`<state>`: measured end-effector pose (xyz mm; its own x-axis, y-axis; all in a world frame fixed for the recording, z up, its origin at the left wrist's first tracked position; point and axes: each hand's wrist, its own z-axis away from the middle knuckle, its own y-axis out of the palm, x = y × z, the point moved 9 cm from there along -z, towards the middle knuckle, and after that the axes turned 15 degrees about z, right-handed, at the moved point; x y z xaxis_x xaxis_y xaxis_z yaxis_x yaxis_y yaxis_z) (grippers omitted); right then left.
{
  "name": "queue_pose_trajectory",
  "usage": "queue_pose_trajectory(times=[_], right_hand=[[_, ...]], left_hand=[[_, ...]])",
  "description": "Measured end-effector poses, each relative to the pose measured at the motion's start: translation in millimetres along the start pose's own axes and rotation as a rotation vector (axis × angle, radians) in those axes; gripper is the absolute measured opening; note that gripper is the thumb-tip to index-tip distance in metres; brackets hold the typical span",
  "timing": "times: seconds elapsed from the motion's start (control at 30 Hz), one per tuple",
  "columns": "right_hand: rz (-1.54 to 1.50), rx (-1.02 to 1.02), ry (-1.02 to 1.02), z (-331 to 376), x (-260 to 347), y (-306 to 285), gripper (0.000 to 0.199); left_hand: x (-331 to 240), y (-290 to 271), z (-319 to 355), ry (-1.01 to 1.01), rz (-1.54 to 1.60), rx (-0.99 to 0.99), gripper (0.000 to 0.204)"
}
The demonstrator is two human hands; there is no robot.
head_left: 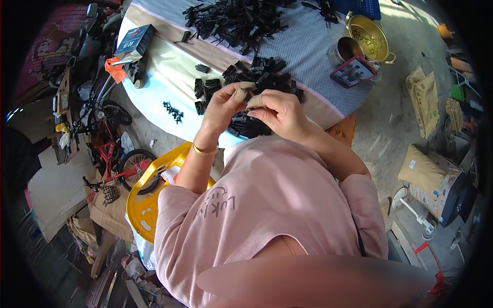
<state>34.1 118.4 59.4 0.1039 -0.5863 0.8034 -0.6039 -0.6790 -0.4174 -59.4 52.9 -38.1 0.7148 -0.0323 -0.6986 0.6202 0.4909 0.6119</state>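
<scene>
Over the near edge of the rounded table (164, 72) with its striped cloth, in the head view, the left hand (224, 107) and right hand (281, 110) meet, their beige-wrapped fingers (239, 95) bent; I cannot tell whether they pinch anything. Small black plastic-looking pieces (280, 84) lie heaped beneath and beside them, with a larger black heap (236, 20) beyond.

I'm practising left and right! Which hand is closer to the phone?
Right. The right hand is left of the phone, a bit nearer the person's body; the left hand is farther left, past the right one.
</scene>
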Motion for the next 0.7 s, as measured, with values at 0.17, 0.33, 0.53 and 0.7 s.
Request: queue_pose_trajectory(times=[0.17, 0.33, 0.53, 0.7], right_hand=[[-0.281, 0.151, 0.540, 20, -58, 20, 0.013], [-0.416, 0.302, 0.711, 34, -77, 42, 0.014], [-0.646, 0.280, 0.725, 34, -63, 32, 0.014], [-0.252, 0.331, 0.514, 28, -48, 23, 0.017]], left_hand=[[-4, 30, 20, 0.047, -0.142, 0.265, 0.078], [-3, 35, 26, 0.089, -0.320, 0.102, 0.062], [-3, 23, 27, 0.080, -0.008, 0.064, 0.045], [0, 22, 22, 0.086, 0.028, 0.052, 0.033]])
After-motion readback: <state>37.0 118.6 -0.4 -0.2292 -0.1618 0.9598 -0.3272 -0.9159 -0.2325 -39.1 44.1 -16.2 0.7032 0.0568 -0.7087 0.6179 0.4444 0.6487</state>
